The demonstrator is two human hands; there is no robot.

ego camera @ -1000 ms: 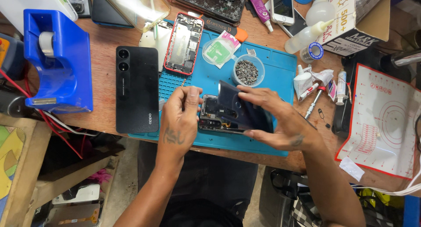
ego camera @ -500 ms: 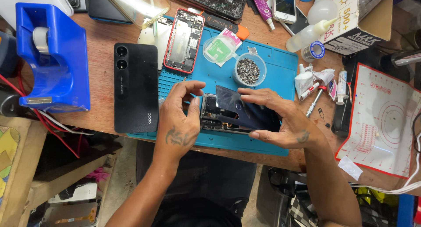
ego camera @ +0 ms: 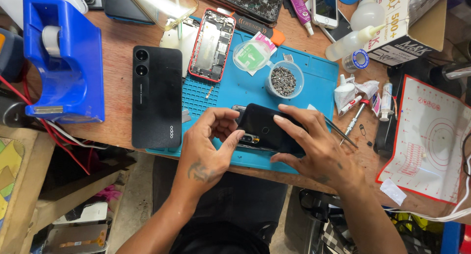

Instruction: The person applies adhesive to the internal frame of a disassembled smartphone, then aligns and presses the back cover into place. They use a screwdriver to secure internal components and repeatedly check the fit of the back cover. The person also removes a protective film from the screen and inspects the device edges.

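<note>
Both hands (ego camera: 265, 146) pinch the dark phone (ego camera: 267, 129) by its edges near the blue mat's (ego camera: 314, 77) front edge

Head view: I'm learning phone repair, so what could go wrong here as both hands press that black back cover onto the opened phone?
1. The left hand and right hand press the black back cover at the blue silicone mat's front edge; a slip might send it off the table.
2. The small clear cup of screws stands just beyond the hands; a bumped cup could spill.
3. The thin metal tweezers lie beside the right hand and might get knocked.
</note>
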